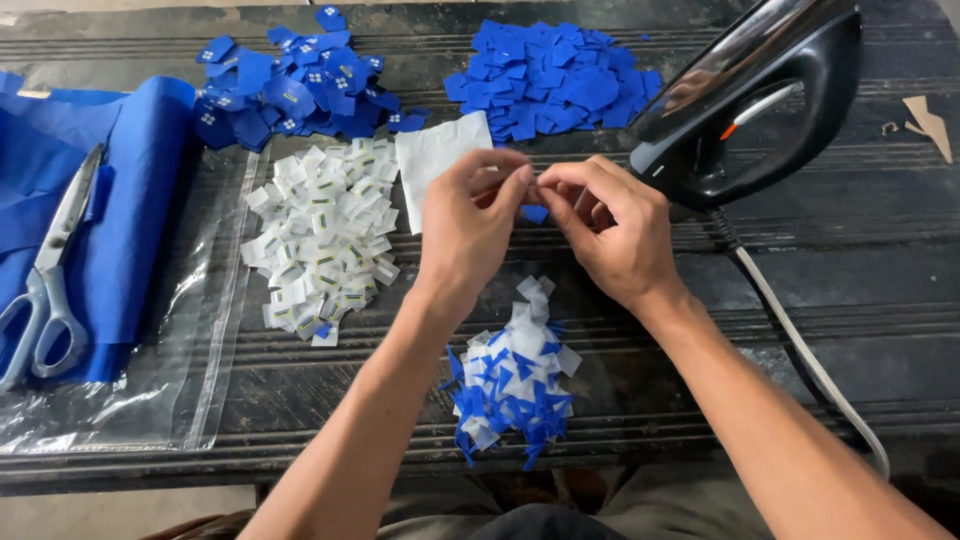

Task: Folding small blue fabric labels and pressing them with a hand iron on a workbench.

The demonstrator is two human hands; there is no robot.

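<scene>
- The dark, grooved worktable (pixel 860 300) fills the view; its near edge runs along the bottom, and its right half beyond the cord is the widest bare stretch.
- A folded blue cloth (pixel 130 200) lies at the left, cut off by the frame edge, partly on a clear plastic bag (pixel 200 380).
- A black iron (pixel 760 100) stands tilted at the upper right, just beside the right hand (pixel 620 235); its top is cut off, and its pale cord (pixel 800 350) trails toward the near edge.
- 2 heaps of blue fabric squares sit along the far side: the left heap (pixel 285 85) and the right heap (pixel 550 75).
- A heap of white labels (pixel 325 235) lies left of the left hand (pixel 465 230), with a white paper sheet (pixel 435 160) touching it.
- Metal scissors (pixel 50 280) rest on the blue cloth.
- A mixed pile of white and blue scraps (pixel 515 385) lies between the forearms, near the table edge.
- Both hands meet above the table's middle, fingertips pinched together on a small blue fabric piece (pixel 535 213); most of it is hidden by the fingers.
- Tan scraps (pixel 930 120) lie at the far right.
</scene>
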